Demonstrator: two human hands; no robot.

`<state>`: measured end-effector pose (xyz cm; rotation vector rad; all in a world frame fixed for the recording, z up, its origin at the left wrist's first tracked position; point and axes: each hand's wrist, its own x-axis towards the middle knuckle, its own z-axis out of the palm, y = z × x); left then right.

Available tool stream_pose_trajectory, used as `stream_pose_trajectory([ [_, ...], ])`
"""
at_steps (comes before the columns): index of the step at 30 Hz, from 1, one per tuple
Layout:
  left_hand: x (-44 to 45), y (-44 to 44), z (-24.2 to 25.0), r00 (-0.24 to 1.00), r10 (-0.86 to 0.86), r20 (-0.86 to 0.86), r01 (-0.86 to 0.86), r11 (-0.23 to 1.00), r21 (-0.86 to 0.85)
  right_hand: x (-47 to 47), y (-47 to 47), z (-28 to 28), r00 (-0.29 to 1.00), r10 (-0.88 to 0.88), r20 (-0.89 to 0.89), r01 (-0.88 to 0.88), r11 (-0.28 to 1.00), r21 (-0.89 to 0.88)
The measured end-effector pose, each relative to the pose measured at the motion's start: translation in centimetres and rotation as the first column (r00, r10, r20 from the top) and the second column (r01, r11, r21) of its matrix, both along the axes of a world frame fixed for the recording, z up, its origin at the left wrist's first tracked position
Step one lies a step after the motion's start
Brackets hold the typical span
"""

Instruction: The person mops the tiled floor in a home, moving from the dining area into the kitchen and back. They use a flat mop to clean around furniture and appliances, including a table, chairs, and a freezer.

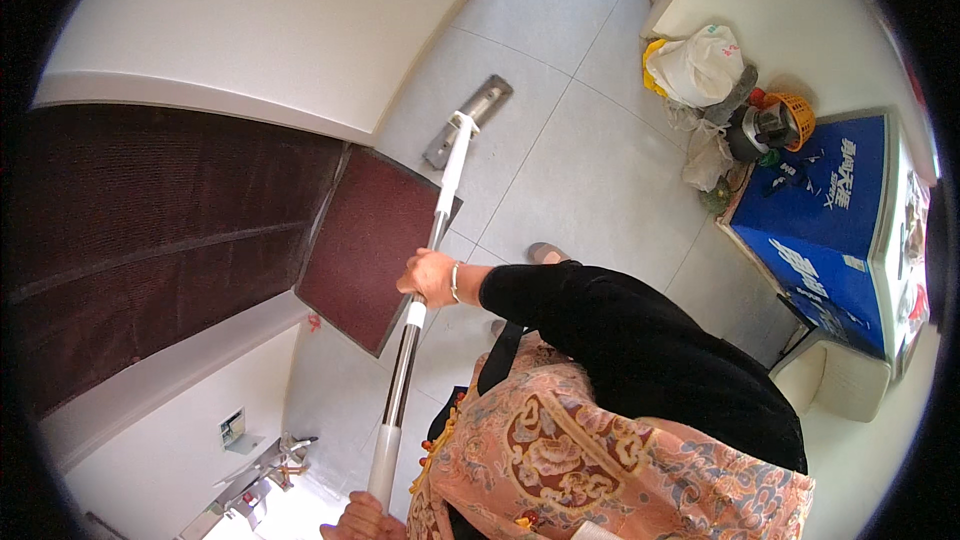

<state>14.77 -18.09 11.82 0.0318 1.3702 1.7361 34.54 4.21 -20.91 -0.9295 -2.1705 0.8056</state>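
A flat mop with a long white and metal telescopic handle [401, 367] slants across the view. My right hand [431, 277], with a bracelet at its wrist, is closed around the middle of the handle. Low in the picture, my left hand [364, 519] grips the handle's upper end and is partly cut off by the frame. The grey rectangular mop head [469, 122] lies on the grey tiled floor [577, 157], just past a corner of a dark red doormat [360, 247]. Part of the handle passes over the mat's edge.
A ribbed dark brown door curtain or panel [165, 217] stands beyond the mat. Along the right wall are a white bag [697, 67], an orange plastic basket [799, 120], a watermelon [716, 199] and a blue printed chest [817, 187]. My shoe [547, 251] is near the mat.
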Motion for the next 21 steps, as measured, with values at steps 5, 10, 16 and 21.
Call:
stream_pose_trajectory([
  [5, -3.3, -2.6, 0.9, 0.759, -0.450, -0.470, 0.609, 0.746, 0.270, -2.0, -6.1, 1.6, 0.997, -0.016, 0.073, 0.021, 0.998, -0.065],
  [10, -6.2, -4.4, 1.6, 0.679, -0.403, -0.613, 0.666, 0.690, 0.284, -4.7, -13.3, 2.5, 0.988, -0.108, 0.113, 0.121, 0.985, -0.119],
  [16, -11.6, -7.8, 3.4, 0.644, -0.410, -0.646, 0.631, 0.763, 0.144, -8.2, -21.2, 3.7, 0.978, -0.145, 0.153, 0.180, 0.951, -0.250],
  [21, -14.6, -9.3, 3.1, 0.589, -0.491, -0.643, 0.694, 0.715, 0.090, -9.1, -25.1, 3.6, 0.980, 0.023, 0.199, 0.063, 0.909, -0.411],
])
